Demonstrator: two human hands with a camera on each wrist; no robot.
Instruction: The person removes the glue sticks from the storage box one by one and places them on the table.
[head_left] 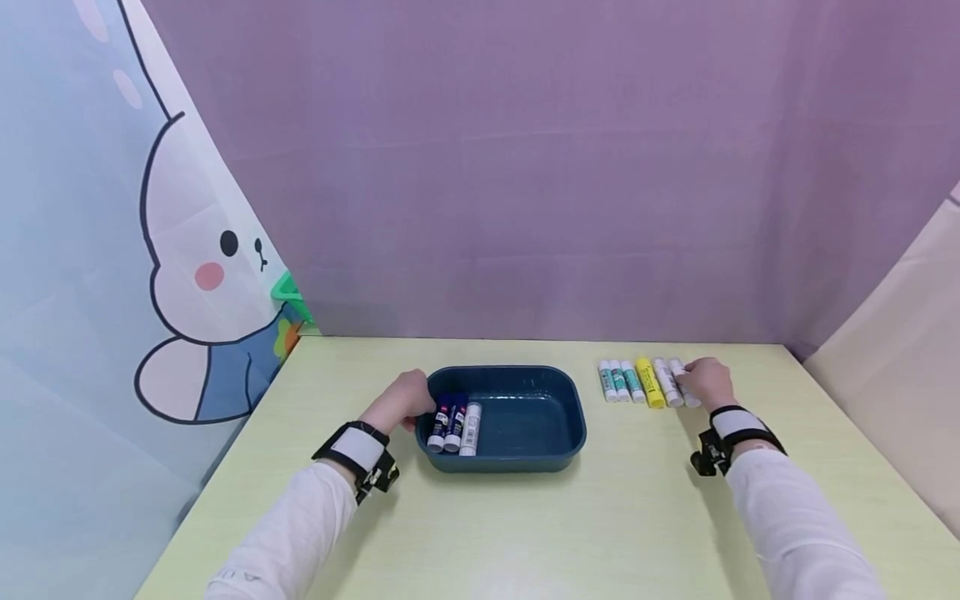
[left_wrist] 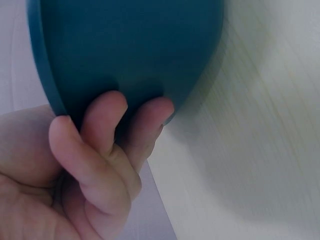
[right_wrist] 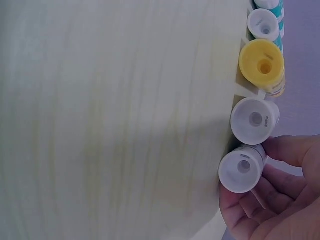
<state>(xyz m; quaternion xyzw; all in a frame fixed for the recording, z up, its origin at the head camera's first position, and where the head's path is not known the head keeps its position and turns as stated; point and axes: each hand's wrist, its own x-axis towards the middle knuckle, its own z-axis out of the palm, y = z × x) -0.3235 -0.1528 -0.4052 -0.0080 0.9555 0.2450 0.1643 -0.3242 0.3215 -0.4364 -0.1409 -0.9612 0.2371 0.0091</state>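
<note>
My left hand (head_left: 410,395) grips the left rim of a dark teal plastic basin (head_left: 517,463); in the left wrist view several fingertips (left_wrist: 107,107) press its outer wall. Inside the basin's left end lie two dark-blue glue sticks (head_left: 453,429) and a white glue stick (head_left: 470,429), side by side. At the right, my right hand (head_left: 708,382) pinches the rightmost white glue stick (right_wrist: 240,172) of a row, thumb on one side and fingers on the other. It rests on the table beside another white glue stick (right_wrist: 254,121).
Further left in that row lie a yellow glue stick (head_left: 650,383) and several white-and-teal glue sticks (head_left: 632,381). The pale wooden table (head_left: 525,533) ends at a purple curtain (head_left: 555,183) behind. A printed cartoon cloth (head_left: 90,375) hangs at the left.
</note>
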